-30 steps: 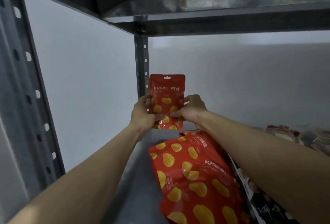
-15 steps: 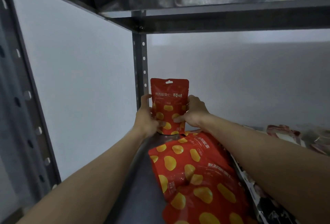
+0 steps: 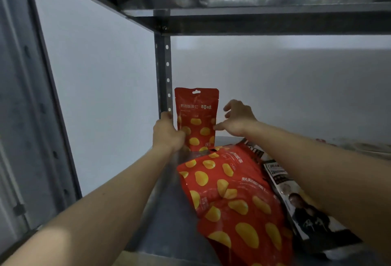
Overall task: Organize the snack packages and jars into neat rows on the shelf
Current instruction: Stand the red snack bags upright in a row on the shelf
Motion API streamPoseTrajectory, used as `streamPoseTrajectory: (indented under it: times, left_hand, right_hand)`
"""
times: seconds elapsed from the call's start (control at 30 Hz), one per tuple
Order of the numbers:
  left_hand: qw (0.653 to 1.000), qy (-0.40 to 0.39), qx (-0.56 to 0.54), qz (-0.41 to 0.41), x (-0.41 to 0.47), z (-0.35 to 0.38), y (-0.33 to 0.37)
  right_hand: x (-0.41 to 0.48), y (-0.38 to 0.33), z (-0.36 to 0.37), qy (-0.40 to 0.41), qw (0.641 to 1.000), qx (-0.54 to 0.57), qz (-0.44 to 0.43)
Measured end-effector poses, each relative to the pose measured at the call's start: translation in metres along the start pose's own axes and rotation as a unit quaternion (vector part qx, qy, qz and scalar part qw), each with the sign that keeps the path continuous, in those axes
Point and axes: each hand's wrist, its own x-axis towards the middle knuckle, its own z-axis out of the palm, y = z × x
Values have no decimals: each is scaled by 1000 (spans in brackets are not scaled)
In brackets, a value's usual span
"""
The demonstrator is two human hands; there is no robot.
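Grey metal shelving (image 3: pixel 163 206) fills the view, with pale walls behind and to one side, a perforated upright post (image 3: pixel 163 71) in the back corner and the underside of the next shelf overhead.

At the back of the shelf, just in front of that post, one small red pouch (image 3: pixel 196 115) with yellow shapes stands upright, its long axis vertical, hang-hole end up and printed face toward the camera. The left hand (image 3: pixel 167 132) is against the pouch's left edge, low down, fingers curled around the side; how firmly it grips cannot be told. The pouch rises above and just right of this hand. The right hand (image 3: pixel 238 119) is on the pouch's other side, fingers spread and apart; only the thumb tip comes near the pouch's right edge, and whether it touches is not clear. So the pouch stands between the two hands, nearer the left.

Nearer the camera than both hands, below and between the forearms, lie two larger red bags with the same yellow pattern. The farther large red bag (image 3: pixel 220 174) lies flat with its long axis running roughly from the hands back toward the camera, its top end just beside the pouch's base. The nearer large red bag (image 3: pixel 247 234) overlaps it, angled the same way.

Under the right forearm lies one dark packet (image 3: pixel 304 208) with white print, flat, its long axis also running toward the camera, touching the red bags' right side. Beyond the right forearm, more packages are blurred and cannot be counted.
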Motion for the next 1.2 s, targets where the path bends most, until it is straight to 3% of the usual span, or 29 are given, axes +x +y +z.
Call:
streamPoseTrajectory:
  times: [0.07, 0.13, 0.23, 0.3, 0.63, 0.9, 1.1, 1.2]
  left_hand:
    - [999, -42, 11, -1, -5, -11, 8]
    - [985, -172, 1, -2, -14, -23, 18]
    - [926, -371, 69, -23, -33, -39, 32]
    - [900, -421, 105, -31, -42, -43, 34]
    - [914, -398, 11, -75, -75, -42, 30]
    - [909, -403, 75, -70, -69, -38, 33]
    - [944, -320, 70, -27, -48, -7, 44]
    - [943, -322, 80, -11, -45, 10, 53]
  right_hand:
    - [-10, -2, -20, 0, 999, -47, -11]
    - [-22, -4, -36, -30, 995, -92, -6]
    - [-40, -2, -46, -82, 986, -145, -7]
    - [-51, -1, -47, -102, 983, -153, -21]
    - [-89, 2, -37, -156, 974, -147, -68]
    - [-88, 19, -27, -203, 949, -230, -69]
    - [-81, 39, -41, -184, 946, -263, -49]
    - [-78, 57, -49, -180, 938, -292, -43]
